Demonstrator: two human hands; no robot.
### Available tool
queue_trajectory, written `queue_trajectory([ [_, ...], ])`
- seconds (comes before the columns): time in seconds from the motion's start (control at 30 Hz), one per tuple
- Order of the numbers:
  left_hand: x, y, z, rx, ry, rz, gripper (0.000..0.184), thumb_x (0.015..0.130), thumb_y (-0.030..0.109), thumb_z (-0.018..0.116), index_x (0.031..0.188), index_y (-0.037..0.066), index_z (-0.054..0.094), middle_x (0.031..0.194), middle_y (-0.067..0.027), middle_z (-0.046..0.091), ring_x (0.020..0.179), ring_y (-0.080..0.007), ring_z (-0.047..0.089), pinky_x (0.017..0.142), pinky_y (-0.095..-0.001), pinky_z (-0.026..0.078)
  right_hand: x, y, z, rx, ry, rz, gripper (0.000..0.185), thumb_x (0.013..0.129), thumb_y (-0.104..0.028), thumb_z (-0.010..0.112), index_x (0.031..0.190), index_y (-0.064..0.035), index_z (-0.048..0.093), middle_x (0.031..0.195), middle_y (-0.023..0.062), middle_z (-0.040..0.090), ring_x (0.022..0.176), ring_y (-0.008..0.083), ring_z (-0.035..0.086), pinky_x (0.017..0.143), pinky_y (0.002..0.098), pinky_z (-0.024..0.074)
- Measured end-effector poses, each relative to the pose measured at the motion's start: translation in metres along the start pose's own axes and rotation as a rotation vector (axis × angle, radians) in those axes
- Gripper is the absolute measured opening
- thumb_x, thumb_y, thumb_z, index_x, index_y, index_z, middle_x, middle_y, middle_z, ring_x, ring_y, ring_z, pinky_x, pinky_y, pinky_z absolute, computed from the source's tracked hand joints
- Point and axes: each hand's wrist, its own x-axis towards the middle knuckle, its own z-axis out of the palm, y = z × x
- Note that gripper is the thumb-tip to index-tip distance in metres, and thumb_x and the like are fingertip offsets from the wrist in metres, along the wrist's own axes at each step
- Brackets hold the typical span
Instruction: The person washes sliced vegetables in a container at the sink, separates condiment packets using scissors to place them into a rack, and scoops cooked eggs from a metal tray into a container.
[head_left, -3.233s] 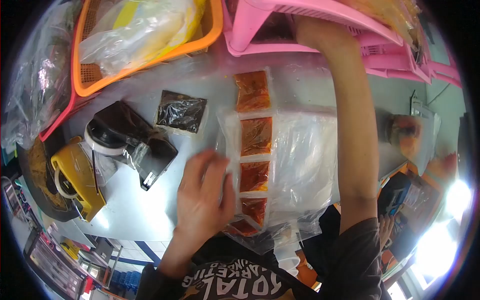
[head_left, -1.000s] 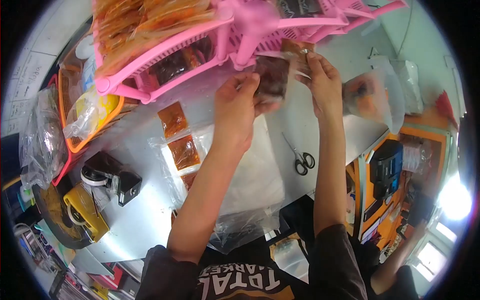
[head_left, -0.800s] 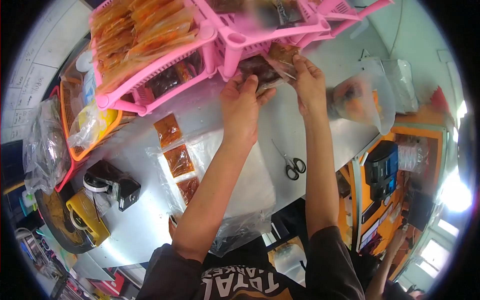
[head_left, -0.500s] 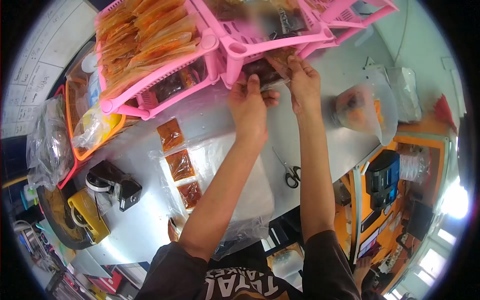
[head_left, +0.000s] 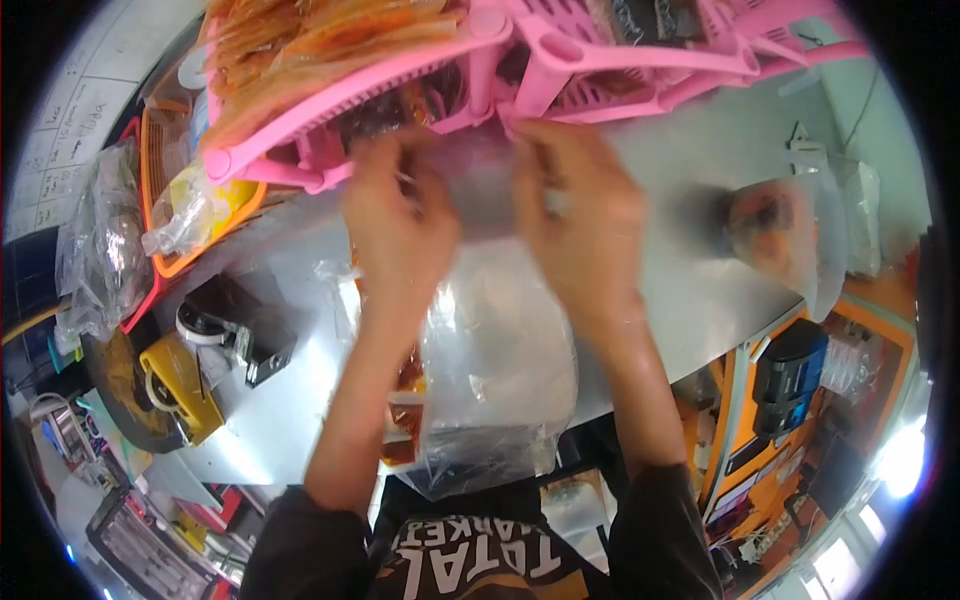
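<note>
From where I stand, the front edge of the bench point(head_left: 700, 290) sweeps past the person's shirt point(head_left: 470, 555) and slants away up the right side, while the far side is bounded by a pink rack point(head_left: 345, 95) that limits forward reach. Grey metal stretches sideways from the right hand point(head_left: 583, 205) to a cloudy plastic container point(head_left: 775, 225), blurred near the right end. The bench top is smooth and shiny, with bright glare at the lower left; beyond it are a pale wall point(head_left: 875, 130) at the right and a board with handwriting point(head_left: 85, 115) at the upper left. The left hand point(head_left: 400, 215) is raised before the rack's lower front, the right hand just beside it under another pink corner. The fingers of both curl forward, but blur covers them, and I can't tell whether they pinch anything or touch the rack. A clear plastic sheet point(head_left: 500, 350) lies between the forearms, reaching the near edge; orange-red sachets point(head_left: 403, 420) run along its left side, partly behind the left forearm. Flat orange packets point(head_left: 330, 40) lean in rows on the rack's upper tier. Crowding the left are a black tape dispenser point(head_left: 235, 315), a yellow dispenser point(head_left: 180, 390), and an orange basket point(head_left: 160, 230) flanked by a crumpled clear bag point(head_left: 105, 245).
</note>
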Motion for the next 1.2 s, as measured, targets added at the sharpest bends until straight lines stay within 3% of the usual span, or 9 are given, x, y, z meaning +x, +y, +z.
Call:
queue_trajectory([
  [0.17, 0.057, -0.048, -0.025, 0.567, 0.034, 0.422, 0.032, 0.084, 0.003, 0.062, 0.116, 0.002, 0.066, 0.115, -0.0303, 0.064, 0.113, -0.0447, 0.058, 0.097, -0.0456, 0.048, 0.030, -0.041, 0.093, -0.410, -0.188, -0.070, 0.030, 0.084, -0.012, 0.062, 0.111, 0.0007, 0.067, 0.116, 0.0139, 0.063, 0.112, 0.0298, 0.060, 0.081, 0.0387, 0.0555],
  [0.33, 0.080, -0.055, -0.033, 0.579, -0.418, 0.272, 0.047, 0.082, 0.024, 0.071, 0.122, 0.000, 0.064, 0.128, -0.0294, 0.061, 0.124, -0.0427, 0.055, 0.107, -0.0494, 0.042, 0.075, -0.057, 0.113, -0.687, -0.346, 0.077, 0.031, 0.088, -0.014, 0.062, 0.117, -0.0040, 0.070, 0.127, 0.0161, 0.062, 0.118, 0.0255, 0.060, 0.076, 0.0362, 0.0554],
  [0.4, 0.092, -0.073, -0.023, 0.631, -0.321, 0.321, 0.048, 0.082, 0.028, 0.071, 0.121, 0.000, 0.065, 0.127, -0.0272, 0.062, 0.122, -0.0423, 0.057, 0.105, -0.0501, 0.044, 0.090, -0.055, 0.111, -0.583, -0.738, 0.164, 0.032, 0.091, -0.017, 0.062, 0.122, -0.0094, 0.070, 0.135, 0.0152, 0.059, 0.125, 0.0233, 0.057, 0.083, 0.0371, 0.0533],
  [0.63, 0.065, -0.039, -0.016, 0.691, -0.200, 0.125, 0.035, 0.086, 0.016, 0.067, 0.117, 0.000, 0.064, 0.116, -0.0273, 0.065, 0.112, -0.0440, 0.061, 0.092, -0.0515, 0.051, 0.091, -0.029, 0.141, -0.739, -0.633, 0.081, 0.066, 0.092, -0.022, 0.062, 0.153, -0.0086, 0.042, 0.156, 0.0086, 0.044, 0.143, 0.0281, 0.042, 0.110, 0.0509, 0.0382],
  [0.7, 0.060, -0.037, -0.016, 0.692, -0.179, 0.065, 0.037, 0.085, 0.014, 0.068, 0.119, 0.001, 0.061, 0.119, -0.0282, 0.064, 0.114, -0.0471, 0.058, 0.094, -0.0526, 0.048, 0.079, -0.007, 0.154, -0.641, 0.103, -0.291, 0.036, 0.089, -0.016, 0.060, 0.122, -0.0089, 0.068, 0.127, 0.0134, 0.066, 0.110, 0.0278, 0.067, 0.078, 0.0370, 0.0560],
  [0.8, 0.037, -0.025, -0.027, 0.805, 0.011, 0.304, 0.019, 0.089, 0.005, 0.058, 0.105, -0.001, 0.064, 0.106, -0.0271, 0.065, 0.102, -0.0440, 0.064, 0.088, -0.0487, 0.053, 0.063, -0.041, 0.097, -0.434, -0.615, -0.049, 0.031, 0.087, -0.012, 0.057, 0.117, -0.0055, 0.066, 0.125, 0.0173, 0.062, 0.111, 0.0321, 0.064, 0.079, 0.0419, 0.0564],
  [1.0, -0.027, 0.005, -0.059, 0.442, 0.001, 0.371, 0.025, 0.092, -0.001, 0.061, 0.116, -0.003, 0.057, 0.109, -0.0206, 0.064, 0.101, -0.0361, 0.062, 0.091, -0.0419, 0.050, -0.004, -0.041, 0.006, -0.052, -0.163, 0.050, 0.015, 0.088, -0.006, 0.063, 0.102, -0.0001, 0.062, 0.101, 0.0179, 0.063, 0.084, 0.0363, 0.063, 0.072, 0.0424, 0.0531],
  [1.07, -0.044, 0.022, -0.041, -0.348, 0.004, 0.023, 0.016, 0.102, 0.011, 0.053, 0.105, -0.004, 0.055, 0.098, -0.0146, 0.059, 0.090, -0.0257, 0.057, 0.082, -0.0390, 0.047, -0.023, -0.023, -0.008, 0.287, -0.183, 0.166, 0.011, 0.097, -0.008, 0.060, 0.104, 0.0000, 0.060, 0.088, 0.0107, 0.062, 0.073, 0.0242, 0.060, 0.067, 0.0360, 0.0484],
  [1.2, -0.050, 0.034, -0.003, -0.726, -0.197, -0.254, 0.023, 0.105, 0.017, 0.050, 0.113, -0.005, 0.052, 0.101, -0.0179, 0.058, 0.090, -0.0265, 0.057, 0.083, -0.0371, 0.046, -0.043, -0.015, -0.034, 0.569, -0.253, 0.538, 0.014, 0.104, -0.013, 0.056, 0.101, 0.0004, 0.058, 0.079, 0.0011, 0.056, 0.073, 0.0106, 0.051, 0.065, 0.0310, 0.0431],
])
